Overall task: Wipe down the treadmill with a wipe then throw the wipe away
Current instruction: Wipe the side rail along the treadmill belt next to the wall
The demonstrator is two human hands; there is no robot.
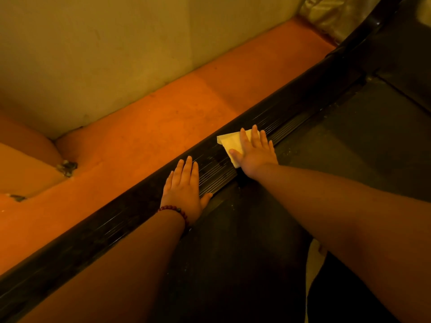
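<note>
Our right grip (255, 157), fingers straight, pressed the wipe (229, 139) onto the treadmill rail (215, 172); left grip (183, 190) lay open-flat on it, nearer.

Both forearms are bare right up to the frame edge, and the left hand (183, 192) and right hand (255, 157) are bare too. There on the left wrist is a bracelet (173, 212) of small round beads, dark reddish-brown, one duller greyish bead among them, snug around the wrist.
</note>
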